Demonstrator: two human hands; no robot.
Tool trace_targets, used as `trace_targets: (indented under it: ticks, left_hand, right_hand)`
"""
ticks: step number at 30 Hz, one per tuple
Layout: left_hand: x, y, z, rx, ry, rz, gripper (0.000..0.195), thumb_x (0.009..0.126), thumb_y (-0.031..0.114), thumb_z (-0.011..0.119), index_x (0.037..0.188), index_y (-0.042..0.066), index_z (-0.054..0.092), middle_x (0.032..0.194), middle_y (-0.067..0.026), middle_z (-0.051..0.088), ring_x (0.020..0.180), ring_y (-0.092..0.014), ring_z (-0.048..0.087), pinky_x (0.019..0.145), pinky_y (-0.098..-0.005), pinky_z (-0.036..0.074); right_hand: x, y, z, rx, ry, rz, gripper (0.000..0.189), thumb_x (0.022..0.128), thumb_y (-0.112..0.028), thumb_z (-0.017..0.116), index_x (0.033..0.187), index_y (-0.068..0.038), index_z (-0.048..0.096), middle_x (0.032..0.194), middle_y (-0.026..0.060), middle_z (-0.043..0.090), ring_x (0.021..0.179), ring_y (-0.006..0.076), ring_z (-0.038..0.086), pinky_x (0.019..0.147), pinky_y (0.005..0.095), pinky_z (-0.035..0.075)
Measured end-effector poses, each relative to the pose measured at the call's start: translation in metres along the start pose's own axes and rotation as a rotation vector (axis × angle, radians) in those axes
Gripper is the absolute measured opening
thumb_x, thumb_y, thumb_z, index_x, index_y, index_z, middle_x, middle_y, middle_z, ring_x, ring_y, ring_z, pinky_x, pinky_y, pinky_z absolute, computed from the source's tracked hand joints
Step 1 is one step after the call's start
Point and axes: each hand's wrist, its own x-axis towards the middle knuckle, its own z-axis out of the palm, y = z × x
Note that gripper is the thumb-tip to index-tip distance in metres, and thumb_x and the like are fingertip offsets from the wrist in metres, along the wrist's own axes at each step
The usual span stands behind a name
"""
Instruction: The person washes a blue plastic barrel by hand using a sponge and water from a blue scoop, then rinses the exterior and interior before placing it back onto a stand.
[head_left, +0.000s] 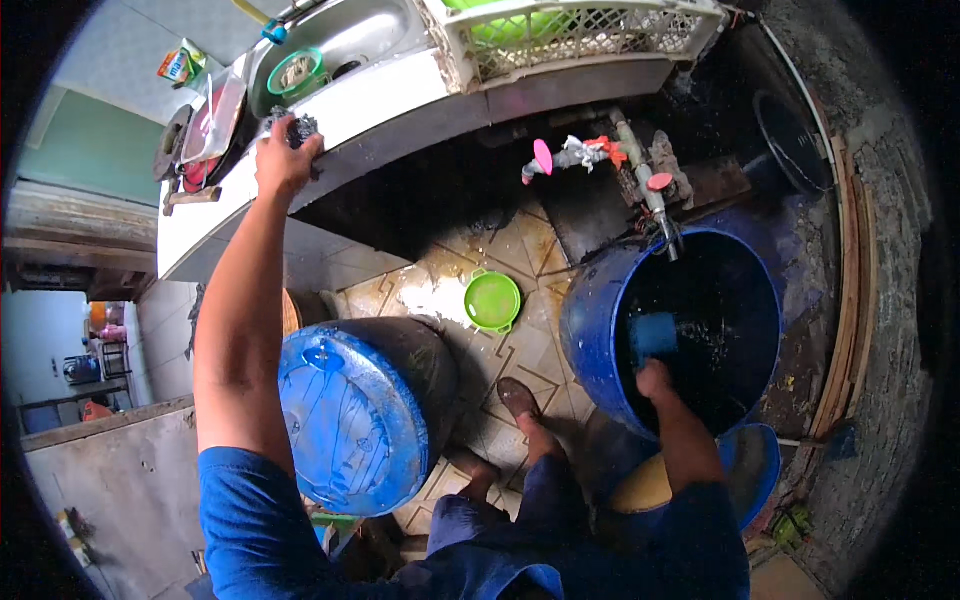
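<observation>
Over the edge of the white countertop (375, 105), my left hand (289, 161) grips a dark, crumpled scrubber (302, 129). Close by is a metal sink (367, 34) with a green plastic basket (295, 73) in it. My right hand (654, 381) reaches down inside a large blue plastic drum (592, 322). A blue dipper (652, 334) is in that hand, low in the dark interior; how much water is around it is hard to tell. A metal tap (666, 225) hangs over the drum's far rim.
A second drum with a blue lid (352, 427) stands at my left. On the wet tiled floor lies a green basin (493, 301). Stacked trays (214, 116) sit left of the sink, a plastic crate (570, 45) right of it. Wooden planks (851, 300) lean along the right wall.
</observation>
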Motion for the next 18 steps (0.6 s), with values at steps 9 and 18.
trace_targets:
  ticks: [9,18]
  left_hand:
    - [-0.116,-0.058,-0.001,-0.394,0.306,0.276,0.05,0.078,0.004,0.054,0.128,-0.001,0.049,0.127,-0.0249,0.053,0.117,-0.038,0.052,0.102,-0.0431,0.04]
    - [-0.424,-0.195,0.046,-0.208,0.024,-0.288,0.059,0.082,0.004,0.058,0.138,0.001,0.04,0.122,-0.027,0.05,0.114,-0.043,0.048,0.102,-0.046,0.039]
  right_hand:
    - [-0.116,0.035,-0.055,1.666,0.033,0.005,0.032,0.094,-0.022,0.062,0.123,-0.011,0.055,0.073,0.001,0.058,0.041,0.0075,0.041,0.033,0.0224,0.031]
    - [-0.307,0.01,-0.134,1.331,0.191,-0.294,0.04,0.092,-0.016,0.062,0.13,-0.007,0.053,0.071,0.0012,0.058,0.04,0.004,0.039,0.033,0.018,0.028]
